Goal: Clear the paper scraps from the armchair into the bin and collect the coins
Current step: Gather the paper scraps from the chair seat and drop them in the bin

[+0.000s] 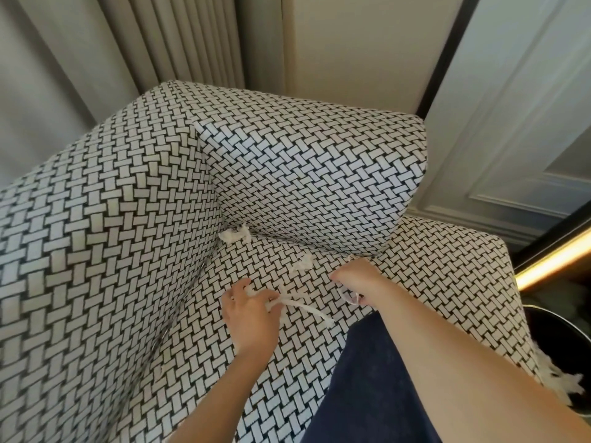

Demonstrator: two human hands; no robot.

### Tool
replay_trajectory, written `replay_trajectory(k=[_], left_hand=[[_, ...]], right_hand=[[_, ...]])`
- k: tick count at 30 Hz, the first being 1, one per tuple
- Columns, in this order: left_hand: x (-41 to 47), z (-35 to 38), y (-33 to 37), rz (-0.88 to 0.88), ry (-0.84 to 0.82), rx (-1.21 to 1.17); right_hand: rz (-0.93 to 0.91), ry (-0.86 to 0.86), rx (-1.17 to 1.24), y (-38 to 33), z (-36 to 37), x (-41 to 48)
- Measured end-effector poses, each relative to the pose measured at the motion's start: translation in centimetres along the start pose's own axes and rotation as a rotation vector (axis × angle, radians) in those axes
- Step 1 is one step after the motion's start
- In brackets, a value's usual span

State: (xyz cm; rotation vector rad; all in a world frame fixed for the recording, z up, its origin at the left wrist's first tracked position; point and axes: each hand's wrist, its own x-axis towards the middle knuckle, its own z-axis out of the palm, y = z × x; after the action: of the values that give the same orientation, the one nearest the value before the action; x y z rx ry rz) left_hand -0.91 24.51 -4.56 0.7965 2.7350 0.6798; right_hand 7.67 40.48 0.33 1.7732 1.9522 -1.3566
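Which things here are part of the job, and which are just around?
Job: armchair, corner scrap, seat scrap, paper strip in left hand, scrap bits in right hand, bin. No coins visible.
Just around: cushion, curtain, door.

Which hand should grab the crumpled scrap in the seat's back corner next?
Left. The left hand lies on that side, below the corner scrap, though it grips a long strip. The right hand sits farther across, nearer the mid-seat scrap.
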Motion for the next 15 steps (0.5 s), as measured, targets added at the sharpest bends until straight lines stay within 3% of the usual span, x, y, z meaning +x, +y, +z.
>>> replay_trajectory(k=[3,15], left_hand=[[0.0,0.0,-1.1,-0.057,-0.013,-0.093],[2.5,-2.0,-0.7,0.073,-0.108,-0.386]], right_hand=[[0.035,-0.025,0.128,0.0,0.1,0.0],[-0.03,-0.119,0.786,-0.3,-2.5,-1.5]])
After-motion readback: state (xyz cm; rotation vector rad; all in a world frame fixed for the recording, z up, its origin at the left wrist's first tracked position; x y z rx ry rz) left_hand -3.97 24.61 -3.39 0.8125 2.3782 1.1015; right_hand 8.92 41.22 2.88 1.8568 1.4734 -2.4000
